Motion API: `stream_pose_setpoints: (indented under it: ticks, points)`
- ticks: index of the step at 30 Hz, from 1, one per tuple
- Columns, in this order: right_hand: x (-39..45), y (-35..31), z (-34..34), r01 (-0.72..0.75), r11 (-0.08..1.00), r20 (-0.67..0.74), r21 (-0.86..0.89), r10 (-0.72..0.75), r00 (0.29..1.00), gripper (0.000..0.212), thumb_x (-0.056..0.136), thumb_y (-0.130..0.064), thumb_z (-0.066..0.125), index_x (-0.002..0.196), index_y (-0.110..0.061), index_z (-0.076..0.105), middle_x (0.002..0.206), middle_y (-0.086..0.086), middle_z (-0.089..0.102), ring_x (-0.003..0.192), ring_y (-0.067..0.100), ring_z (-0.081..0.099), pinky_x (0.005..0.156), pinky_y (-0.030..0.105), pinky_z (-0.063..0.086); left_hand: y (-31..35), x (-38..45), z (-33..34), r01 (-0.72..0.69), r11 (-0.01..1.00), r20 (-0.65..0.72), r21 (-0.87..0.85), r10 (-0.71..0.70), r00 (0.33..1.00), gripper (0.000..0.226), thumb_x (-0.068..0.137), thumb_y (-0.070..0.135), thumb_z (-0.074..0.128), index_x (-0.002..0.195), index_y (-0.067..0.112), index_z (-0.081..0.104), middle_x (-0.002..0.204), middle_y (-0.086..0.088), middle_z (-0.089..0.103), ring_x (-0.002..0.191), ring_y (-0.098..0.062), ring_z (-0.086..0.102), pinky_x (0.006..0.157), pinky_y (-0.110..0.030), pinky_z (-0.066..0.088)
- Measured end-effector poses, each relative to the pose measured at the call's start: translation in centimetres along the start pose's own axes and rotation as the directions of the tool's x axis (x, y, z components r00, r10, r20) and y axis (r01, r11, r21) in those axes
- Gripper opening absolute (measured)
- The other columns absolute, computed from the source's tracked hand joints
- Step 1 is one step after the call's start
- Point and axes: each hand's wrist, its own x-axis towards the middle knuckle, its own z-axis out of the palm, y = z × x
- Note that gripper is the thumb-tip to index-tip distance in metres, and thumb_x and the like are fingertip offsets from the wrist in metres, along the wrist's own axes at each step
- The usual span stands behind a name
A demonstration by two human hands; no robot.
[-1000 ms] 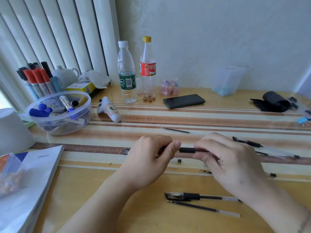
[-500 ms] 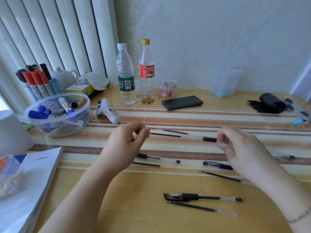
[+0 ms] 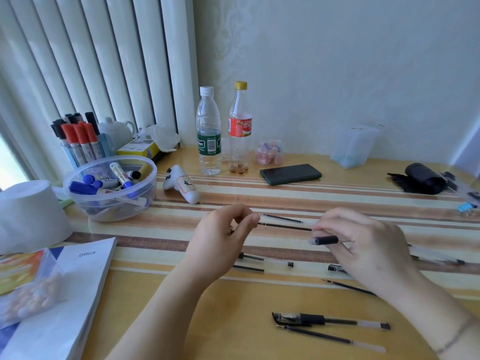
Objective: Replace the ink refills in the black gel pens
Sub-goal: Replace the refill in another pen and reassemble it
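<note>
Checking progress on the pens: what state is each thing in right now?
Left hand: pinching the refill.
Refill: out of its barrel, held above the table.
Right hand: gripping the pen barrel.
Pen barrel: empty, open end facing left.
Capped pen: assembled, lying flat.
Water bottle: upright, capped.
Phone: screen dark.

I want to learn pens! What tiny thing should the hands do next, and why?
Probably lay down the thin refill pinched in the left hand. It looks fully out of the pen barrel held by the right hand, and spare refills lie on the table.
</note>
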Motion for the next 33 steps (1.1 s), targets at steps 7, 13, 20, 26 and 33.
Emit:
stream_pose_setpoints:
  ticks: [7,13,20,26,33]
  points:
    - [1.5,1.4,2.2,-0.135,0.980,0.195,-0.148,0.162,0.967,0.009,0.085,-0.040,0.068,0.091,-0.045,0.073,0.083,-0.024,0.059,0.059,0.003,0.054,0.045,0.024,0.041,-1.4,0.9,-1.5,0.161,0.983,-0.350,-0.092,-0.183,0.919,0.012,0.087,0.039,0.066,0.076,0.036,0.067,0.072,0.021,0.066,0.072,0.000,0.060,0.062,-0.027,0.048]
    - [2.8,2.2,4.8,-0.090,0.966,0.331,-0.241,0.170,0.928,0.018,0.088,-0.048,0.059,0.098,-0.039,0.071,0.087,-0.021,0.059,0.072,0.008,0.059,0.055,0.028,0.047,-1.2,1.0,-1.2,0.179,0.978,-0.337,-0.110,-0.206,0.919,0.010,0.080,0.035,0.075,0.072,0.034,0.069,0.074,0.017,0.070,0.079,0.004,0.062,0.063,-0.020,0.043]
    - [4.7,4.4,4.7,-0.267,0.939,0.353,-0.218,0.331,0.875,0.013,0.088,-0.049,0.059,0.094,-0.042,0.069,0.095,-0.023,0.061,0.078,0.008,0.060,0.056,0.026,0.047,-1.1,1.0,-1.4,0.190,0.973,-0.309,-0.132,-0.222,0.925,0.011,0.082,0.035,0.073,0.072,0.036,0.069,0.075,0.024,0.068,0.081,0.008,0.060,0.063,-0.016,0.039]
    - [5.2,4.6,5.3,-0.303,0.904,0.390,-0.302,0.407,0.826,0.020,0.085,-0.052,0.061,0.085,-0.034,0.069,0.098,-0.021,0.062,0.081,0.011,0.061,0.064,0.031,0.052,-1.0,0.9,-0.9,0.223,0.971,-0.234,-0.083,-0.237,0.943,0.011,0.080,0.037,0.075,0.071,0.036,0.068,0.079,0.029,0.065,0.076,0.009,0.057,0.059,-0.013,0.037]
    - [3.0,1.0,1.4,-0.116,0.944,0.178,-0.309,0.177,0.968,0.023,0.074,-0.016,0.075,0.082,-0.036,0.068,0.086,-0.023,0.068,0.054,0.011,0.054,0.045,0.011,0.016,0.1,0.2,0.0,0.072,0.979,-0.298,0.189,-0.013,0.954,0.008,0.075,0.042,0.077,0.077,0.036,0.071,0.107,0.028,0.062,0.086,0.000,0.059,0.064,-0.021,0.049]
